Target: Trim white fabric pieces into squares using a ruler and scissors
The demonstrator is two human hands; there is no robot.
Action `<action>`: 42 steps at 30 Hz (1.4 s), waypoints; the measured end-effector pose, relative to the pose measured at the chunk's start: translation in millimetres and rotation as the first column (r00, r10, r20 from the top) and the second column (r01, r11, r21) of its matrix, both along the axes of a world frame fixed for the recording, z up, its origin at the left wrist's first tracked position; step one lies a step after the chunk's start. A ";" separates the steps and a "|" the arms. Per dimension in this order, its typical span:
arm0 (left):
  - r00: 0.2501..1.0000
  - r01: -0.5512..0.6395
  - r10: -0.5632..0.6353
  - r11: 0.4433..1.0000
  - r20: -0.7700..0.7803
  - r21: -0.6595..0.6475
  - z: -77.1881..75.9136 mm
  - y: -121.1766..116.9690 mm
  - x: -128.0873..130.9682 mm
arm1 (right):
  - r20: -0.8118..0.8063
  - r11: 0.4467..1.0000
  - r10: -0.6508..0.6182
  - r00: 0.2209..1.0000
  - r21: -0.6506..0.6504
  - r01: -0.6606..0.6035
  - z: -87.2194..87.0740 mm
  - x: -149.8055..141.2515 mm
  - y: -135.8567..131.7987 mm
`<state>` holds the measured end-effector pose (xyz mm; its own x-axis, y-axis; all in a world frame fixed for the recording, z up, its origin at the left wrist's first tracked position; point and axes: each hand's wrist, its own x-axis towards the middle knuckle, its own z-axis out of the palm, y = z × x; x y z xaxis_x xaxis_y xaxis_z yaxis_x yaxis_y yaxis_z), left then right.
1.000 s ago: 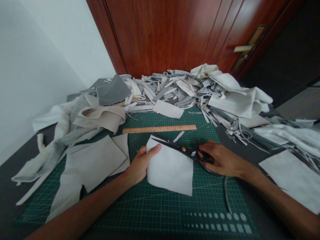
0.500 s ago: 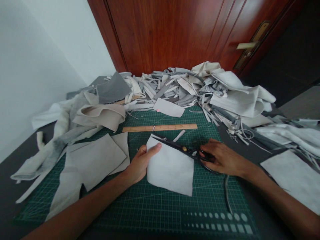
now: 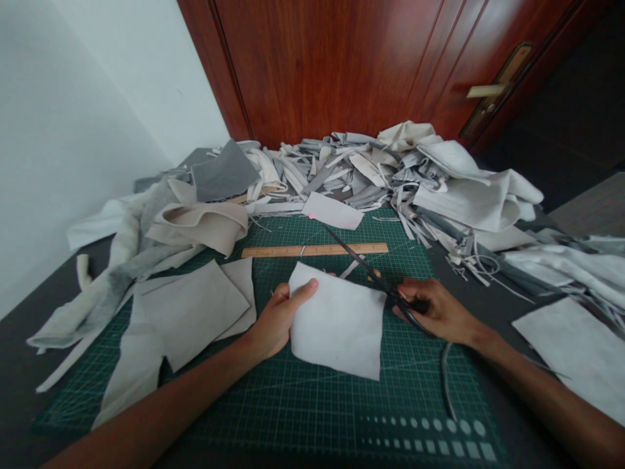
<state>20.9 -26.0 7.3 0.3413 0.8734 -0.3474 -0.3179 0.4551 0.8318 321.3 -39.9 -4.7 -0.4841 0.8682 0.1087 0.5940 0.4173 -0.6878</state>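
Note:
My left hand (image 3: 286, 316) pinches the left edge of a white fabric piece (image 3: 336, 326), thumb on top and most fingers hidden beneath. The piece is roughly square and held over the green cutting mat (image 3: 312, 417). In my right hand (image 3: 432, 309) is a pair of black scissors (image 3: 374, 273), fingers wrapped in the handles. Their blades look closed and point up and left, beyond the fabric's top edge. A thin white strip (image 3: 352, 266) lies behind the blades, partly covered by them. Farther back a wooden ruler (image 3: 273, 251) rests flat across the mat.
Grey and cream fabric scraps (image 3: 322, 166) are heaped along the back. Folded fabric (image 3: 469, 189) is piled at right. Flat grey pieces (image 3: 195, 312) lie left, and another white piece (image 3: 576, 352) at far right. A white rectangle (image 3: 334, 210) and a grey cord (image 3: 446, 381) lie on the mat.
The scissors have come away from the fabric's top edge and swung upward, their blades now pointing past it. My left hand still holds the piece in about the same spot.

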 end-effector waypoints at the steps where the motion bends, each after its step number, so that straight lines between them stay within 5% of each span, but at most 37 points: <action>1: 1.000 -0.017 0.017 1.000 -0.004 0.002 0.4 0.3 -0.5 | -0.050 0.999 -0.013 0.999 -0.047 0.011 1.1 -0.3 -0.3; 10: 0.996 -0.056 0.054 0.998 -0.070 -0.019 -3.3 1.6 -6.7 | -0.354 0.945 -0.147 0.924 -0.325 0.025 3.9 0.0 0.2; 16: 0.943 0.079 -0.044 0.993 -0.331 0.091 -6.4 6.0 -16.8 | -0.411 0.940 -0.212 0.887 -0.335 0.069 4.3 8.7 4.3; 24: 0.894 0.170 -0.176 0.984 -0.412 -0.051 7.0 8.4 -22.5 | -0.442 0.927 -0.169 0.881 -0.375 -0.010 5.8 4.9 4.6; 27: 0.809 0.317 -0.269 0.949 -0.523 0.002 9.2 9.1 -22.7 | -0.462 0.923 -0.149 0.875 -0.381 -0.044 2.1 6.8 5.1; 33: 0.544 0.412 -0.165 0.906 -0.822 0.091 10.4 9.8 -24.2 | -0.552 0.920 -0.154 0.820 -0.382 -0.084 -6.9 17.3 5.5; 37: 0.729 0.336 -0.201 0.938 -0.654 0.087 4.8 8.6 -24.3 | -0.556 0.919 -0.101 0.825 -0.369 -0.137 -0.9 21.5 6.4; 39: 0.835 0.282 -0.201 0.956 -0.513 0.084 0.8 8.4 -24.9 | -0.469 0.935 -0.035 0.883 -0.328 -0.137 4.8 26.7 8.9; 42: 0.895 0.274 -0.225 0.959 -0.386 0.076 -3.6 10.0 -27.5 | -0.265 0.984 0.055 0.963 -0.147 -0.097 10.1 41.7 16.2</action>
<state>-6.6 -16.0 3.6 0.4221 0.8210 -0.3845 0.1338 0.3631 0.9221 363.0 -23.6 5.4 -0.5228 0.8461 0.1039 0.3579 0.3285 -0.8741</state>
